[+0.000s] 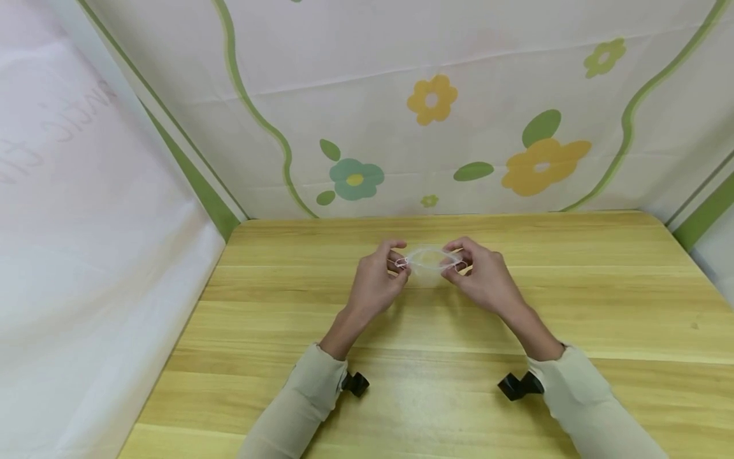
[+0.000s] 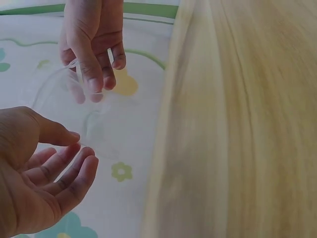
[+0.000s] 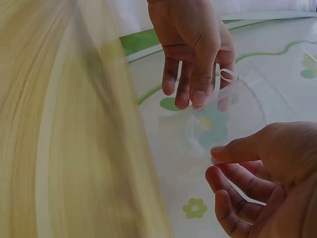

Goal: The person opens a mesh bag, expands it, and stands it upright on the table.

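Note:
A small see-through drawstring bag (image 1: pixel 426 275) hangs above the table between both hands, its mouth spread into an oval. My left hand (image 1: pixel 375 278) pinches the rim at the left end, thumb against fingertips. At the opposite end my right hand (image 1: pixel 486 275) pinches the rim the same way. White cord loops stick out by the fingers at both sides. In the right wrist view the clear film of the bag (image 3: pixel 176 144) droops below the rim, and nothing shows inside it. The left wrist view shows the bag (image 2: pixel 52 96) only faintly against the patterned cloth.
Beneath the hands lies a wood-grain table (image 1: pixel 436 395). A flowered cloth (image 1: pixel 367 102) rises behind its far edge, and a white cloth (image 1: pixel 86 255) hangs along the left side. Black wrist mounts (image 1: pixel 355 384) jut out from the sleeves.

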Tool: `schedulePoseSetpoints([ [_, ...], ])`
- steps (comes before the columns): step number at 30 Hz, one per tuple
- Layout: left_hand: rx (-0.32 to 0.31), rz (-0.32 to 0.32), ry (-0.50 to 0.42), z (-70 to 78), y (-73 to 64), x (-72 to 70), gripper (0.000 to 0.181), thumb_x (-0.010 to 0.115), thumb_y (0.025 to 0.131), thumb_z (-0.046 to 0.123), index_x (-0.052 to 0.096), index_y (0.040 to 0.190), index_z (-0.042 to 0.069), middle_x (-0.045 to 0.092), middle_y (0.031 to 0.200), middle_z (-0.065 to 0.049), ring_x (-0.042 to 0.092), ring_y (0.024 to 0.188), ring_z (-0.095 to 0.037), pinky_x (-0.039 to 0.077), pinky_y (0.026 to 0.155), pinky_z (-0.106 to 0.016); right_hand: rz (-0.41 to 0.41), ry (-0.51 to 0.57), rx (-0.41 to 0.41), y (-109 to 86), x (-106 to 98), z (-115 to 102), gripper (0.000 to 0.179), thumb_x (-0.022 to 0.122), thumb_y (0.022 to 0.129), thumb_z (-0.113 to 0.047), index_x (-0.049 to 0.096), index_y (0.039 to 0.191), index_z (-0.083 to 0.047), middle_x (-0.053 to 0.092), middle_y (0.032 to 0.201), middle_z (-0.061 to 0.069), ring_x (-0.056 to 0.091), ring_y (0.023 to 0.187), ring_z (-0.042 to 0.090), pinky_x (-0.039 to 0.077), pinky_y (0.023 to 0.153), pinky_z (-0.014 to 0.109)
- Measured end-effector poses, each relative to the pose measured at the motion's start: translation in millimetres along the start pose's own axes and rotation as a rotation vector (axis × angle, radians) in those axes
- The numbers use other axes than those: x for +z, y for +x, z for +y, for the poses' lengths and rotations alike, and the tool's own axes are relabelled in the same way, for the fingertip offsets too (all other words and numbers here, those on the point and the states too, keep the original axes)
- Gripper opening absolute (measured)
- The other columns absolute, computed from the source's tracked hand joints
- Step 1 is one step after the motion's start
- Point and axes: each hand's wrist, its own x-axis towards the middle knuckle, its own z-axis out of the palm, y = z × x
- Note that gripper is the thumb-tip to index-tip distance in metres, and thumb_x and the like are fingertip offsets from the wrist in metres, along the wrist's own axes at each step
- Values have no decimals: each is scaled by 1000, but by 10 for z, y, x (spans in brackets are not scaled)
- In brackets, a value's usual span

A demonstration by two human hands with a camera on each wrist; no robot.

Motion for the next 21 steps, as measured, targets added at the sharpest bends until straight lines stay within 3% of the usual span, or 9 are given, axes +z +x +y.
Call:
schedulePoseSetpoints([
  [5,-40,-33,3,-48,-4,39,47,77,96,-1,61,139,1,78,102,-10,80,89,-23,63,69,-21,-27,-33,7,19,34,61,34,78,98,-9,67,130,-2,81,109,16,78,99,33,64,81,47],
  [13,-81,-91,44,-130,-7,89,44,76,97,-1,61,139,0,78,105,-11,80,92,-23,65,78,-25,-52,-83,27,48,89,160,31,78,97,-11,70,126,-2,81,104,12,76,97,30,57,81,41],
  [21,-69,-108,108,-163,9,101,45,77,97,-1,60,138,1,79,105,-12,81,93,-23,64,77,-24,-79,-68,20,62,120,182,28,77,98,-8,70,125,-2,82,104,10,78,97,30,62,90,52],
])
